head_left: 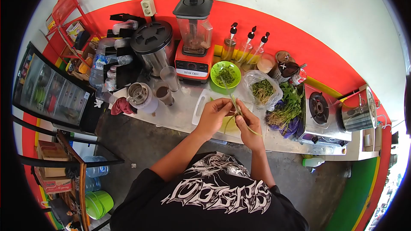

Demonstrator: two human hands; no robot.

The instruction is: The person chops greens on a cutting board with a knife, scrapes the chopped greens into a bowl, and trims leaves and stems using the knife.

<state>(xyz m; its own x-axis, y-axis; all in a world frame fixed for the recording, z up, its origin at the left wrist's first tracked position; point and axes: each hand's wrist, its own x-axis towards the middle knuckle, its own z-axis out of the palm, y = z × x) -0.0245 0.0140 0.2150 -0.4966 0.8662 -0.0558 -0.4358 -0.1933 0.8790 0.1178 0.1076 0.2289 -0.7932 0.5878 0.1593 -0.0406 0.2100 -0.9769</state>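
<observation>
My left hand (216, 115) and my right hand (249, 129) are close together over the counter's front edge, fingers pinched on thin green stems (233, 102). One stem end hangs down past my right fingers. Beneath them lies a white cutting board (200, 108), partly hidden by my hands. Just behind stands a green bowl (218, 86) with chopped greens inside. To its right, an open clear plastic bag (253, 78) holds leafy stems with roots. More rooted greens (280, 117) lie on purple plastic further right.
A red blender (193, 62), a steel pot with black lid (152, 38), cups (163, 94) and pump bottles (229, 45) line the back and left. At right are a gas stove (319, 105) and a large steel pot (358, 113).
</observation>
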